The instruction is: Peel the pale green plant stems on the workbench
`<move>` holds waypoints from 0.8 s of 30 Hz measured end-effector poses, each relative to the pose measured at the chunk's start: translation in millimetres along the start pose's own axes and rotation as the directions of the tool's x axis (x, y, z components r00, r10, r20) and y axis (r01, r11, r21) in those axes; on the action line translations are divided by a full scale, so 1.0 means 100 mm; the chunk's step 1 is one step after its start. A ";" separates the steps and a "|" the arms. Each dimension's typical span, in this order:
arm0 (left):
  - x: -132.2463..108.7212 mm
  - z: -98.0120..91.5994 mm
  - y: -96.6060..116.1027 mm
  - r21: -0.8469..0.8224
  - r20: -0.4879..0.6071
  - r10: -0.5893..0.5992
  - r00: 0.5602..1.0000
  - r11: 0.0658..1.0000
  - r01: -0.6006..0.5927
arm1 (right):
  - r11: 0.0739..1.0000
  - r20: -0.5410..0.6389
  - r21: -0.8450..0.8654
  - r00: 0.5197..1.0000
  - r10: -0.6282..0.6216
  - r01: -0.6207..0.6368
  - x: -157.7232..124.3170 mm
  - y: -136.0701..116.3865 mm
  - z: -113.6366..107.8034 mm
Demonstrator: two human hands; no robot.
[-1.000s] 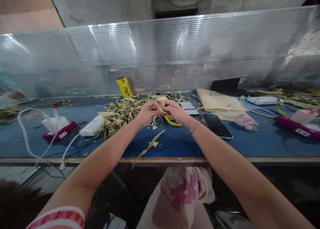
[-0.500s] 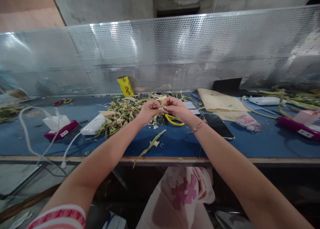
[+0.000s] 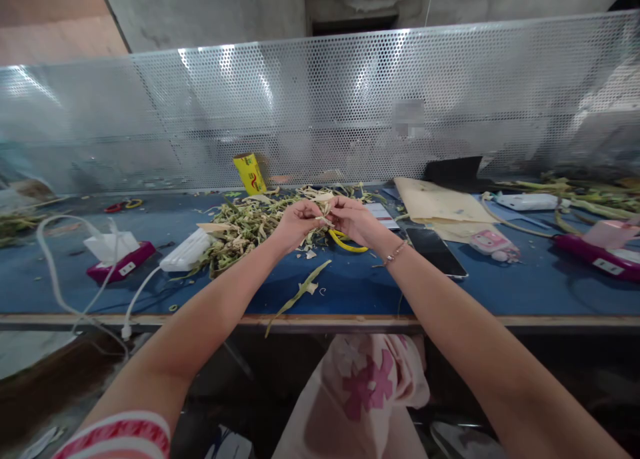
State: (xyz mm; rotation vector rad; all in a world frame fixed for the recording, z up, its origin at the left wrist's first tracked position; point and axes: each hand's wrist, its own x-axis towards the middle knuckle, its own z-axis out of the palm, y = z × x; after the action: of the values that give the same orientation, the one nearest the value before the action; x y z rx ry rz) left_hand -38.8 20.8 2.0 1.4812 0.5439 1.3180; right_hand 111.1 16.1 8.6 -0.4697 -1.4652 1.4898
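Note:
My left hand (image 3: 296, 223) and my right hand (image 3: 353, 219) meet above the blue table (image 3: 350, 285), fingers pinched together on a small pale plant piece (image 3: 324, 213). Just behind and to the left lies a pile of green and tan plant scraps (image 3: 245, 229). Yellow-handled scissors (image 3: 346, 243) lie under my right hand. A long green strip (image 3: 299, 291) rests near the table's front edge.
A white charger with cable (image 3: 186, 251) and a tissue holder (image 3: 116, 255) lie at left. A black phone (image 3: 438, 252), a brown envelope (image 3: 440, 205), a pink item (image 3: 489, 240) and more stems (image 3: 585, 199) lie at right. A perforated metal screen (image 3: 320, 105) backs the table.
Both hands stay together at the same spot, with only slight finger movement on the plant piece. The view shifted a little.

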 end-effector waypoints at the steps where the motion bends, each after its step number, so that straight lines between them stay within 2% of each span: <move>1: 0.00 0.00 -0.01 0.004 -0.004 0.005 1.000 1.000 -0.005 | 1.000 0.000 0.004 1.000 0.004 -0.004 -0.01 -0.01 0.00; 4: 0.01 -0.01 -0.01 0.016 -0.017 0.030 0.999 0.999 -0.029 | 0.999 -0.008 -0.044 1.000 -0.027 0.027 -0.01 -0.02 0.00; 7: 0.02 -0.02 0.00 0.017 -0.018 0.033 0.999 0.999 -0.033 | 0.979 -0.024 -0.176 0.994 -0.111 0.105 0.00 0.00 -0.02; 11: 0.02 -0.02 0.00 0.028 -0.025 0.017 1.000 0.999 -0.017 | 0.896 -0.018 -0.401 0.976 -0.218 0.192 0.03 0.03 -0.03; 14: 0.02 -0.01 -0.02 0.063 -0.038 -0.005 0.999 0.998 0.007 | 0.832 -0.035 -0.503 0.956 -0.291 0.235 0.04 0.03 -0.02; 17: 0.03 -0.02 -0.05 0.097 -0.061 0.004 0.998 0.995 0.002 | 0.833 -0.069 -0.499 0.948 -0.312 0.238 0.04 0.04 -0.02; 21: 0.04 -0.04 -0.08 0.154 -0.076 0.030 0.997 0.988 -0.018 | 0.902 -0.115 -0.401 0.968 -0.223 0.160 0.05 0.05 -0.03; 24: 0.03 -0.04 -0.07 0.208 -0.082 0.045 0.996 0.978 -0.027 | 0.898 -0.140 -0.414 0.965 -0.222 0.147 0.06 0.06 -0.04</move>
State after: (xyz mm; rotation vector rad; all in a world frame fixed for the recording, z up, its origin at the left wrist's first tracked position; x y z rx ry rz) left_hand -39.4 27.6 -3.1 1.6145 0.7319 1.3920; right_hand 108.9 24.3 4.6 -0.6753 -1.6199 0.9656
